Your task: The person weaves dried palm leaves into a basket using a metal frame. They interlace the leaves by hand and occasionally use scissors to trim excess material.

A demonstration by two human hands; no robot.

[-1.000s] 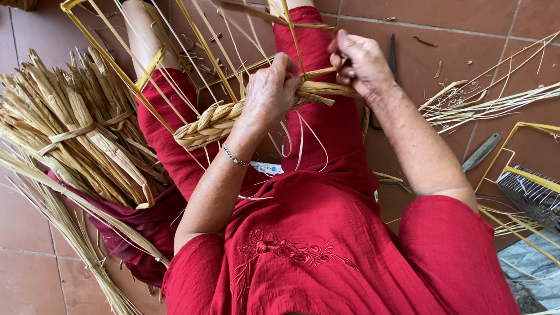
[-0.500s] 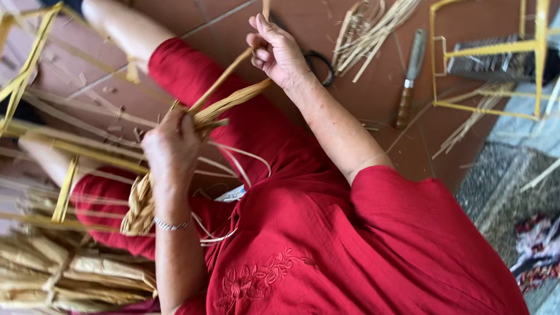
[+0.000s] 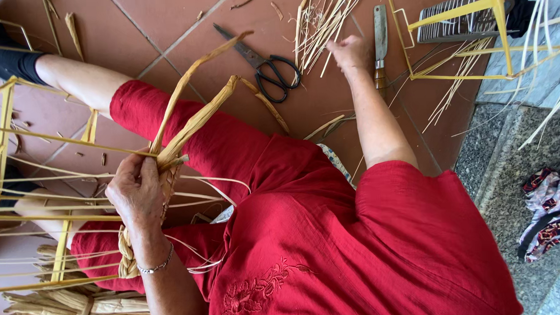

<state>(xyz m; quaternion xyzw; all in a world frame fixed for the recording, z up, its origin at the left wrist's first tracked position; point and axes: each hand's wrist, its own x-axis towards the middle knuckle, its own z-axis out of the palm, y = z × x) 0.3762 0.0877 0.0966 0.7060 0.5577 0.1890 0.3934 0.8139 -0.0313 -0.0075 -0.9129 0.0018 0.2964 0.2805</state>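
My left hand [image 3: 135,192] grips a braided straw rope [image 3: 169,180] over my lap, on red trousers. The braid hangs down past my wrist, and its loose flat ends [image 3: 198,117] fan up and to the right. My right hand [image 3: 351,52] is stretched far out to the floor, its fingers curled on thin loose straw strands [image 3: 325,16] lying on the tiles. Black-handled scissors [image 3: 271,74] lie just left of that hand. A wooden-handled knife [image 3: 380,42] lies just right of it.
A yellow wire frame [image 3: 6,123] threaded with straw stands around my left leg. Another yellow frame [image 3: 461,17] with a wire grid is at the top right. Bundled straw [image 3: 68,308] lies bottom left. A grey stone step [image 3: 517,186] with patterned cloth [image 3: 551,204] is on the right.
My right hand has let go of the braid's strand and reached out to the straw on the floor. The view has swung right, and my left hand keeps hold of the braid.
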